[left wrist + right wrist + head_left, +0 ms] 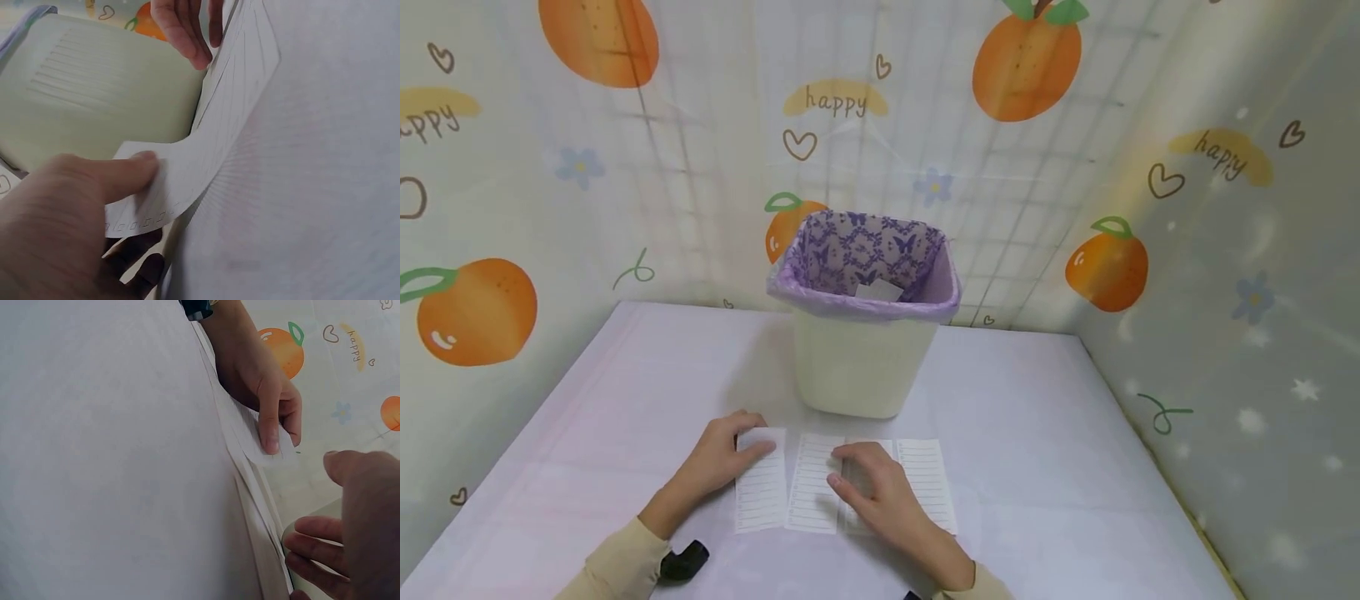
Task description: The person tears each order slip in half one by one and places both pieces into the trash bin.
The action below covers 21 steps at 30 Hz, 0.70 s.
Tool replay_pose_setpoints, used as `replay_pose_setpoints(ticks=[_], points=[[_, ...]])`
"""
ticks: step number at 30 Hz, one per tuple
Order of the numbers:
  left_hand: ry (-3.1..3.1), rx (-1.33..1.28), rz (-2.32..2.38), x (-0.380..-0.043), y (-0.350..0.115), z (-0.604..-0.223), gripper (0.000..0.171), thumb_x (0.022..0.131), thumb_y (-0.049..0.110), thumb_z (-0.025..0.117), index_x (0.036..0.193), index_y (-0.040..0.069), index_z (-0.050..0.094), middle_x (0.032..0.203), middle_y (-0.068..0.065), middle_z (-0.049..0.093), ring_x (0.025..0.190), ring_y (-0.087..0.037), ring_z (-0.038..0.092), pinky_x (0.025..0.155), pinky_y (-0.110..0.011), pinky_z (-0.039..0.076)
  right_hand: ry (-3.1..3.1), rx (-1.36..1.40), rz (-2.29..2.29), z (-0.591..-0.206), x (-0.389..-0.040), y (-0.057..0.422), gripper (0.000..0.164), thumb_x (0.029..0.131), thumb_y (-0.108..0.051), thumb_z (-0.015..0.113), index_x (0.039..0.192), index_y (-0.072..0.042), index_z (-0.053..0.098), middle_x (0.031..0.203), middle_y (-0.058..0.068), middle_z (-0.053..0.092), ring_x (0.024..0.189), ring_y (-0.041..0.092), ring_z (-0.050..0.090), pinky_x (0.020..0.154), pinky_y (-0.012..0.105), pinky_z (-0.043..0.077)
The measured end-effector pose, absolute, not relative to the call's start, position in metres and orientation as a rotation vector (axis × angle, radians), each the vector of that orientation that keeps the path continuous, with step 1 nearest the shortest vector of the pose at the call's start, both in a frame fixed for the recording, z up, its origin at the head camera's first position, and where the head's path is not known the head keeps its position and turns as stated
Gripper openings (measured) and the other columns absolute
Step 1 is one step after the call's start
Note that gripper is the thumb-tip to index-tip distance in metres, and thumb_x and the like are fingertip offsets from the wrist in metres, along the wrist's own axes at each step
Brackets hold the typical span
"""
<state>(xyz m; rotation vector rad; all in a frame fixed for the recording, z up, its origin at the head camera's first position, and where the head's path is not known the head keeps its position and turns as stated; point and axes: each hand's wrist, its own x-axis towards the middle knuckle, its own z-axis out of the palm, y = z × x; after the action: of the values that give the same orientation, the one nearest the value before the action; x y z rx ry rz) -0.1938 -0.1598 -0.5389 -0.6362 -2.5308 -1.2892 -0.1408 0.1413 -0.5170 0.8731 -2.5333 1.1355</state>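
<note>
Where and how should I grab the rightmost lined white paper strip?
Probably pinch the rightmost lined white paper strip by its far edge, coming from the right: it looks flat, that edge is uncovered, and the right hand hides its near-left part.

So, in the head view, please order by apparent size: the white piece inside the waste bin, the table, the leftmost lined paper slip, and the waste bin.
1. Table
2. Waste bin
3. Leftmost lined paper slip
4. White piece inside the bin
</note>
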Motion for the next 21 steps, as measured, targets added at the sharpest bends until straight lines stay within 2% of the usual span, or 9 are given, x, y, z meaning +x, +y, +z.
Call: replay_pose_setpoints(ticks=[5,9,21], points=[[-2.52,-0.48,-1.512,-0.196,-0.162,-0.537,0.008,0.092,0.017,0.083,0.092,0.018,0.075,0.09,0.001,0.072,0.076,-0.011,0.063,0.066,-0.026,0.054,-2.508,0.88,1.14,-0.518,-0.141,0.142,0.032,0.101,-0.027,0.072,0.126,-0.008,0.07,0.125,0.007,0.071,0.125,0.024,0.064,0.104,0.047,0.051],[-2.496,-0.399,-1.658,-0.194,-0.16,-0.537,0.01,0.094,0.017,0.08,0.089,0.015,0.071,0.082,-0.003,0.069,0.065,-0.012,0.063,0.056,-0.027,0.053,-2.503,0.902,1.142,-0.516,-0.138,0.145,0.031,0.102,-0.027,0.071,0.126,-0.007,0.069,0.126,0.007,0.072,0.126,0.026,0.064,0.105,0.047,0.051],[-2.48,-0.339,-1.874,-0.191,-0.162,-0.528,0.015,0.097,0.023,0.078,0.099,0.009,0.072,0.09,-0.012,0.072,0.069,-0.018,0.068,0.06,-0.031,0.058,-2.504,0.904,1.195,-0.509,-0.135,0.142,0.031,0.099,-0.024,0.074,0.125,-0.007,0.07,0.124,0.009,0.072,0.125,0.027,0.064,0.106,0.044,0.051]])
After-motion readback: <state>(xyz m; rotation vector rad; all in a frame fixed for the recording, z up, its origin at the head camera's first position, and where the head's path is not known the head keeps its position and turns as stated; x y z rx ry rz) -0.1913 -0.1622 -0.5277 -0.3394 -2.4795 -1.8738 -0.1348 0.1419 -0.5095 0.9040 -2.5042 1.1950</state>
